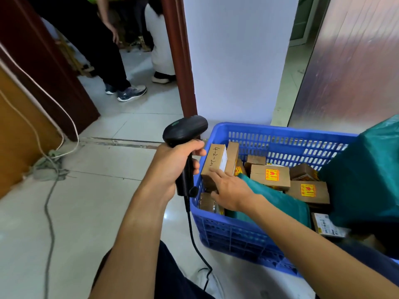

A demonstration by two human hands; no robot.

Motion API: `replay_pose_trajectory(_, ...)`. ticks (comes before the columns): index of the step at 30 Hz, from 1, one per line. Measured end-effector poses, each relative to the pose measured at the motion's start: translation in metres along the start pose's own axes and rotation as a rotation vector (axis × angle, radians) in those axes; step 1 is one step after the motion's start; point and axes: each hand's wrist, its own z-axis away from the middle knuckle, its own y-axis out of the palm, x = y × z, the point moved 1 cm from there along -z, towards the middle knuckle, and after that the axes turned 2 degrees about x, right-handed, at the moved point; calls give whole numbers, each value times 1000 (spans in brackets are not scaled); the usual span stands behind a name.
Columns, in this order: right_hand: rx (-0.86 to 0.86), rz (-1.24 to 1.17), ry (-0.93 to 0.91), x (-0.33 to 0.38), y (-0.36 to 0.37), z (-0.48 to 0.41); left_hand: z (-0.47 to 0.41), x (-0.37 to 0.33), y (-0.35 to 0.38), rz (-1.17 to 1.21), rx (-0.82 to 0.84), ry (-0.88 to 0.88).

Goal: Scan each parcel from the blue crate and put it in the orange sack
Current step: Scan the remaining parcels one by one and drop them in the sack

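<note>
In the head view, my left hand point(172, 167) is wrapped tight round the grip of the black scanner point(185, 130). Its head is upright and points away from me, over the left corner of the blue crate point(248, 127), and its cable point(194, 234) hangs to the floor point(97, 201). My right hand point(231, 190) is down inside the crate, at the near end of a brown parcel point(216, 158) with handwriting along its side. The fingers lie over its upper face and the thumb sits lower, so I take it I am clasping that end, though the underside of the grip is hidden. The parcel leans against the crate's left wall, its far end above the rim and just beside the scanner grip. More cartons point(269, 176) with yellow and red stickers lie deeper in the crate, partly under teal plastic bags point(367, 169). I judge this to be the pick-up for a scan: parcel chosen but not yet read. Next I need to lift it clear of the wall, turn the white label toward me, tip the scanner head down onto the barcode and pull the trigger. The orange sack is nowhere in view, so I must find it before dropping the parcel in.
</note>
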Motion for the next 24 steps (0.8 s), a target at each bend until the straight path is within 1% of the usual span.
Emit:
replay_pose_trajectory(4, -29, 0, -28, -10, 13, -9, -11, 0, 3, 9, -14, -14)
replay_pose_trajectory(10, -201, 40, -33, -18, 14, -16, -18, 5, 9, -7, -29, -34)
replay_pose_trajectory(12, -195, 39, -5, -22, 14, -15, -18, 5, 11, -29, -21, -36)
replay_pose_trajectory(15, -138, 37, 45, -27, 18, -14, -17, 6, 13, -42, -21, -41)
replay_pose_trajectory(18, -180, 5, 58, -25, 21, -16, -17, 7, 11, -48, -34, -45)
replay_pose_trajectory(21, -239, 52, 64, -21, 22, -17, -16, 7, 10, -54, -42, -51)
replay_pose_trajectory(24, -246, 202, -22, -19, 26, -17, -15, 7, 10, -54, -38, -49)
